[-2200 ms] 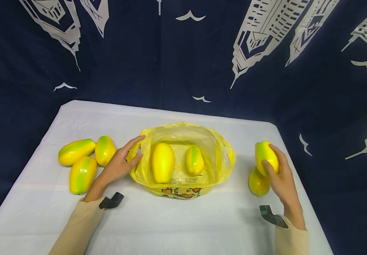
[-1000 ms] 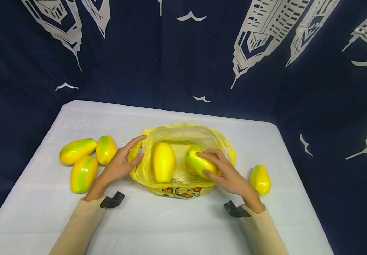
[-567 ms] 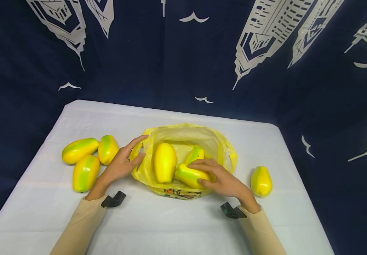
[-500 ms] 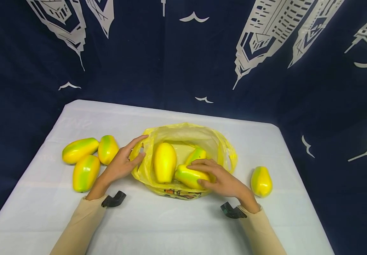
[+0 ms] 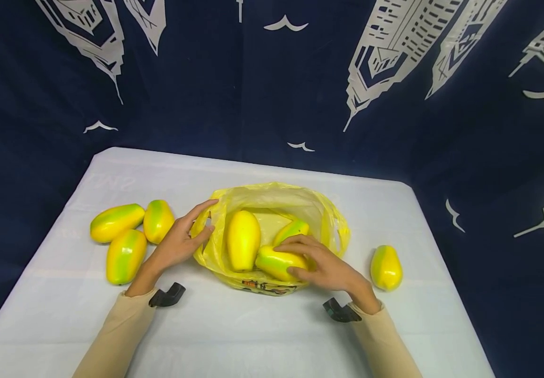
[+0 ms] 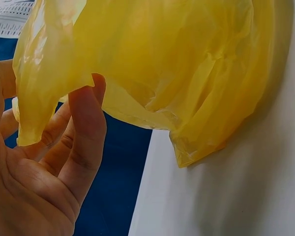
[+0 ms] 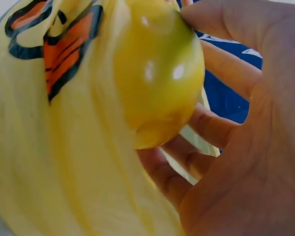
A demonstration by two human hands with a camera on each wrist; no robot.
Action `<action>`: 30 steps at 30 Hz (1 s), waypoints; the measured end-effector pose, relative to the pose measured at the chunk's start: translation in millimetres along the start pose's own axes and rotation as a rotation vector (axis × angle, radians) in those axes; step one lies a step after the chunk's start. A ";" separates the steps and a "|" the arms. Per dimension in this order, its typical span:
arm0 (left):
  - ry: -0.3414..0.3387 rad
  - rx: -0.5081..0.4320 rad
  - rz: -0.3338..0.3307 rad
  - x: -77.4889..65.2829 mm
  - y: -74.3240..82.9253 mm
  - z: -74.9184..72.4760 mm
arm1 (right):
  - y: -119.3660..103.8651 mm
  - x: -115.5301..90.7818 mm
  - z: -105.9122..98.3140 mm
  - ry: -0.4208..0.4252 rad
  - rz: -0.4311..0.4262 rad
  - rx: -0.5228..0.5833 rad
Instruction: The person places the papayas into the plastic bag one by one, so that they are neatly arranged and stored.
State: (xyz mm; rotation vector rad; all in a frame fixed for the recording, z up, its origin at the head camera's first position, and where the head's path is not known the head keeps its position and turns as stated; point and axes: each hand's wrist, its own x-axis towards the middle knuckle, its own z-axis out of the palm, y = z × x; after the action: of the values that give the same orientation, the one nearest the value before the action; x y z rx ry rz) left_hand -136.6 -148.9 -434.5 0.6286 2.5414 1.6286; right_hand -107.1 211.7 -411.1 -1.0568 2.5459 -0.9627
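Observation:
A yellow plastic bag [image 5: 272, 194] stands with its mouth spread in the middle of the table. My left hand [image 5: 179, 242] holds the bag's left handle, fingers hooked through it in the left wrist view. My right hand [image 5: 321, 262] grips a yellow-green papaya [image 5: 278, 264] inside the bag's front, thumb and fingers around its right end. In the right wrist view, that papaya [image 7: 160, 73] is partly covered by the bag's printed wall. Two other papayas lie in the bag: a large yellow one [image 5: 243, 241] at the left and a smaller one [image 5: 292, 229] behind the held one.
Three papayas [image 5: 125, 257] lie grouped on the white table [image 5: 234, 336] left of my left forearm. A single papaya [image 5: 386, 268] rests right of the bag. A dark blue cloth [image 5: 196, 94] with white building prints hangs behind the table.
My right hand has brought the papaya from the table's right side into the bag, then shifted it left and toward the bag's front. The left hand stays at the handle.

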 end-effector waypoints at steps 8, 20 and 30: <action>0.000 -0.005 -0.005 -0.3 -1.4 0.7 | -1.6 2.2 -3.0 0.062 -0.053 -0.001; 0.000 -0.002 0.000 0.3 -2.4 1.7 | 8.0 -21.0 -21.5 0.297 -0.004 0.011; -0.004 0.001 0.004 1.1 -2.4 1.5 | 17.9 -41.9 -34.8 0.475 0.058 0.049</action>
State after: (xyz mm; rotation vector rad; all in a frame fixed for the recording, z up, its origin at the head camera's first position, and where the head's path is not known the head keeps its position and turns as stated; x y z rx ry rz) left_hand -137.9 -148.1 -437.1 0.6371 2.5399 1.6265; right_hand -101.7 267.2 -398.1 -0.8091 2.8792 -1.3917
